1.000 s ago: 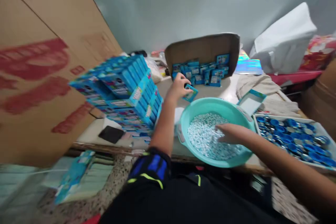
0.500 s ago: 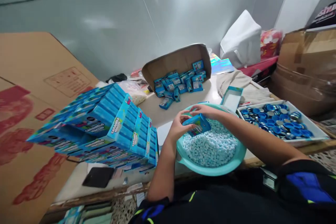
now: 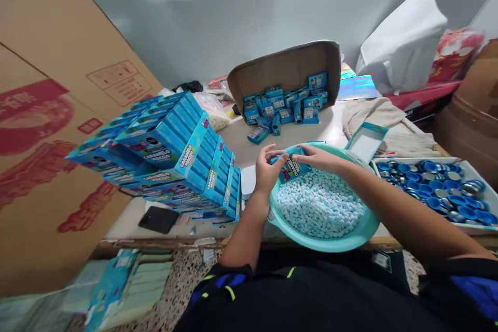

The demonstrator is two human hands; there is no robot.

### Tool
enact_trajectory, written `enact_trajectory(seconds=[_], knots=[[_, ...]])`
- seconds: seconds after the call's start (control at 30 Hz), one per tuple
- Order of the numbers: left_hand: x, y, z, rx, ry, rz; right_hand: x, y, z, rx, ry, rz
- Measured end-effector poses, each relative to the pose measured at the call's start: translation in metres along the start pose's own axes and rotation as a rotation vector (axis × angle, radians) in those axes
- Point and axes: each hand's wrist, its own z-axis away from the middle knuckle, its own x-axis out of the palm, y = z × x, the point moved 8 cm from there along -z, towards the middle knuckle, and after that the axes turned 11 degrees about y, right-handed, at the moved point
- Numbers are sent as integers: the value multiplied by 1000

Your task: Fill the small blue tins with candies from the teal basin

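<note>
A small blue printed box (image 3: 292,167) is held above the far left part of a turquoise basin (image 3: 327,244). Pale blue and white pellets (image 3: 321,205) fill much of the basin. My left hand (image 3: 268,170) grips the box at its left end, thumb on the face towards me. From the right, my right hand (image 3: 317,158) pinches its upper edge and right side. Left of the basin rises a tall stack of blue display boxes (image 3: 187,150). Behind, an open cardboard box (image 3: 288,65) lies tipped with several small blue boxes (image 3: 278,109) in it and spilling out.
At the right a white tray (image 3: 476,179) holds many blue and silver caps. An open blue-edged carton (image 3: 367,142) leans by the basin rim. A black flat object (image 3: 158,219) lies front left, beside a large cardboard box (image 3: 35,140). Cloths (image 3: 369,114) lie back right.
The view has shifted, so most things sit further right and higher. The small blue box is turned and tilted differently, and my right hand has moved from its far side onto its upper edge.
</note>
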Motion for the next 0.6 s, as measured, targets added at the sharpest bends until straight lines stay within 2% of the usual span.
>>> enact_trajectory(seconds=[0.1,0.2,0.27,0.33,0.4,0.47,0.6], knots=[[-3,-4,-3,-36,40,116,-6,8,-2,136,108,-169],[-5,-7,-5,-63,34,189,-21,5,-7,212,232,-476],[-2,-7,-4,-60,-37,174,-29,0,-10,228,273,-693],[6,-4,1,-17,-146,109,-30,-2,-12,235,245,-800],[13,0,8,46,-245,25,-21,1,-11,242,188,-745],[19,3,15,81,-305,-29,-7,12,-10,252,127,-573],[19,6,19,45,-306,-28,27,35,-5,246,-69,-178]])
